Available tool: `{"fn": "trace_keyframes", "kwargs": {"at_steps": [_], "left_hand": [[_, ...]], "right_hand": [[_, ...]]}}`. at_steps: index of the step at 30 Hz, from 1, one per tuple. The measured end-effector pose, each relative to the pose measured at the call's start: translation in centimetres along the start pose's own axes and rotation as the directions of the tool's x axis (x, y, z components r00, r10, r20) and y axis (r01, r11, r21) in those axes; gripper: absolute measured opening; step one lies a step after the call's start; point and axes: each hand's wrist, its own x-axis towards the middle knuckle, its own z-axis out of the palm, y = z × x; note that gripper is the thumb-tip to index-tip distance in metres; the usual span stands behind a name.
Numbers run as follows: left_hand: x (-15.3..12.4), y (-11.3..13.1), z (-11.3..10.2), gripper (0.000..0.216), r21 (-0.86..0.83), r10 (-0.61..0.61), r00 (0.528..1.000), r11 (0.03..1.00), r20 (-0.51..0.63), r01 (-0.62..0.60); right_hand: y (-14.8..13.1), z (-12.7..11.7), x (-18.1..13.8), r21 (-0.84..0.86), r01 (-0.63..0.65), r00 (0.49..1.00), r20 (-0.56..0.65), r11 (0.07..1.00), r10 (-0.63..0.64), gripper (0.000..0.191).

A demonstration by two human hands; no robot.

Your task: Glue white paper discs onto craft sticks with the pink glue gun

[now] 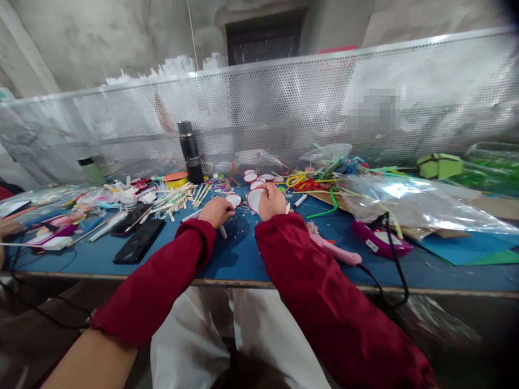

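My right hand (pixel 272 202) is closed on a white round disc with a red rim (pixel 254 200), tilted up over the blue table. To its left, my left hand (pixel 218 212) has its fingers pinched together; what they hold, if anything, is too small to make out. Just beyond those fingertips lies another white disc with a dark rim (pixel 233 200). A short white stick (pixel 223 232) shows under the left hand. Several more red-rimmed discs (pixel 250 176) lie behind the right hand. A capped white marker (pixel 300 200) rests to the right of it.
A pink hot glue gun (pixel 334 249) and a purple device with a cable (pixel 381 238) lie right. Two black phones (pixel 140 241) and bundled sticks (pixel 180 199) are left. A black bottle (pixel 190 154) stands by the perforated metal screen (pixel 267 108). Another person's hand (pixel 8 227) shows far left.
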Motion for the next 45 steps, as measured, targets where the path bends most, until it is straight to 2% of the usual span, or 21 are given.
{"fn": "trace_keyframes", "kwargs": {"at_steps": [7, 11, 14, 17, 19, 21, 23, 30, 36, 42, 45], "left_hand": [[0.7, 1.4, 1.6, 0.009, 0.16, -0.134, 0.988, 0.98, 0.078, 0.121], [1.1, 1.4, 1.4, 0.014, 0.13, -0.113, 0.99, 0.986, 0.089, 0.101], [1.4, 0.6, 0.7, 0.012, -0.007, -0.098, 0.993, 0.995, -0.06, 0.098], [1.4, -0.5, 0.1, 0.011, -0.253, -0.176, 0.962, 0.96, -0.208, 0.121], [1.2, -0.9, 0.0, 0.008, -0.442, -0.231, 0.949, 0.89, -0.213, 0.117], [1.0, -0.9, 0.1, 0.007, -0.591, -0.253, 0.948, 0.801, -0.195, 0.093], [0.8, -0.5, 0.2, 0.015, -0.664, -0.249, 0.951, 0.744, -0.184, 0.067], [0.5, 1.5, -0.2, 0.021, -0.648, -0.194, 0.966, 0.761, -0.171, 0.038], [0.4, 1.1, -0.1, 0.027, -0.653, -0.164, 0.974, 0.757, -0.154, 0.025], [0.3, 1.3, 0.1, 0.026, -0.622, -0.167, 0.974, 0.782, -0.152, 0.037], [0.3, 1.8, -0.4, 0.026, -0.608, -0.166, 0.973, 0.793, -0.158, 0.037]], "right_hand": [[0.1, 0.8, -0.4, -0.004, 0.007, 0.997, 0.072, 1.0, -0.006, 0.035], [0.1, 1.4, -0.7, 0.016, -0.044, 0.991, 0.129, 0.999, 0.042, 0.029], [0.4, 2.1, -0.8, 0.067, -0.06, 0.986, 0.161, 0.996, 0.049, 0.021], [0.6, 2.9, -0.9, 0.147, -0.015, 0.975, 0.22, 0.989, -0.018, 0.038], [0.5, 3.4, -1.1, 0.19, 0.007, 0.966, 0.253, 0.982, -0.056, 0.043], [0.4, 3.7, -1.3, 0.181, 0.012, 0.966, 0.251, 0.983, -0.058, 0.035], [0.3, 3.9, -1.5, 0.144, 0.005, 0.971, 0.237, 0.99, -0.039, 0.029], [0.6, 4.6, -1.7, 0.23, -0.021, 0.964, 0.264, 0.973, -0.041, 0.029], [0.9, 5.2, -1.7, 0.267, -0.075, 0.977, 0.214, 0.961, 0.016, 0.02], [0.7, 4.9, -1.6, 0.301, -0.06, 0.977, 0.213, 0.952, -0.006, 0.018], [0.4, 4.5, -1.3, 0.331, -0.148, 0.963, 0.264, 0.932, 0.059, 0.015]]}}
